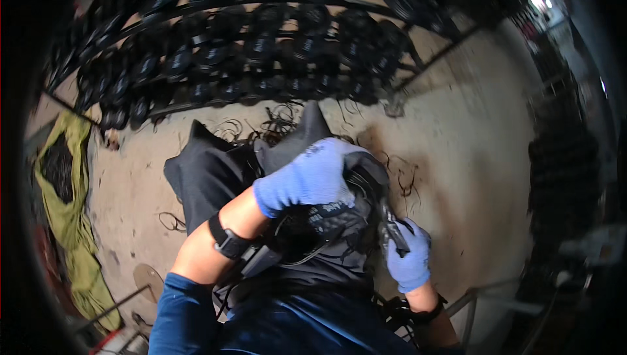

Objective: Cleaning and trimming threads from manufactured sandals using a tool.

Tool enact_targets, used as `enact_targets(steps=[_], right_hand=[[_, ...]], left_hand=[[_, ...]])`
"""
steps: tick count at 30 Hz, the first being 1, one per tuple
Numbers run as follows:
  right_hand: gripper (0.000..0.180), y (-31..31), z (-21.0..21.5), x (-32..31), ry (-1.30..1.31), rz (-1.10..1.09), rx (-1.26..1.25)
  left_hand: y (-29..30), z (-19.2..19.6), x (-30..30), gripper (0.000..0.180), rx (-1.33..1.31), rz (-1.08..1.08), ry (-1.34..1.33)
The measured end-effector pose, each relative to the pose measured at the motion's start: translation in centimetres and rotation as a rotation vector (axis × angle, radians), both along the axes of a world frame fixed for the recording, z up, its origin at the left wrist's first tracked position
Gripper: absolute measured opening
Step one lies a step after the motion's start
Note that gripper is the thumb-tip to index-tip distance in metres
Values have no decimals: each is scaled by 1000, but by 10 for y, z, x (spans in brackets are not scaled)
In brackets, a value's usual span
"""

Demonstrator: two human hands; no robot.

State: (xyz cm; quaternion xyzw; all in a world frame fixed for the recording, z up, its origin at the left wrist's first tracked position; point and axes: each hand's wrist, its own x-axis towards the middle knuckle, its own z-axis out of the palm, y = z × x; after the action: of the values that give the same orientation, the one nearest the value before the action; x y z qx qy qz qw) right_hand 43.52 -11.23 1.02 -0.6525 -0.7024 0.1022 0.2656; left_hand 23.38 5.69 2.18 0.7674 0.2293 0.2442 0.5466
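Note:
A black rubber shoe [307, 227] with pale printing and a curved, shiny rim lies across my lap. My left hand [313, 175], in a blue knit glove, is closed over its upper side and grips it. My right hand [409, 257], gloved alike, is at the right edge of the shoe. Its fingers are wrapped round a dark hand tool [396, 232], whose tip is close against the shoe's edge. The tool's exact kind is too dark to make out. Dark grey trousers [215, 172] cover my knees beneath the work.
Ahead stands a metal rack [418, 67] with rows of black shoes [261, 48]. Thin black trimmings [406, 175] are scattered on the concrete floor [470, 159]. A yellow-green cloth sack [72, 224] with dark scraps lies at left. Dark stacked goods [562, 178] line the right side.

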Motion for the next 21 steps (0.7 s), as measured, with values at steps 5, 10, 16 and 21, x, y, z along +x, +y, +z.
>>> enact_targets(steps=[5,10,16,21], right_hand=[[23,-4,-4,8,56,-30,43],[26,16,23,29,-130,121,-149],[31,30,42,38,-264,201,-203],[35,20,38,46,-176,175,-274]], left_hand=[[4,-13,21,52,-44,-109,-61],[-4,-10,30,39,21,-89,-90],[-6,-8,37,43,61,-119,3],[-12,-15,51,52,-47,-192,12]])
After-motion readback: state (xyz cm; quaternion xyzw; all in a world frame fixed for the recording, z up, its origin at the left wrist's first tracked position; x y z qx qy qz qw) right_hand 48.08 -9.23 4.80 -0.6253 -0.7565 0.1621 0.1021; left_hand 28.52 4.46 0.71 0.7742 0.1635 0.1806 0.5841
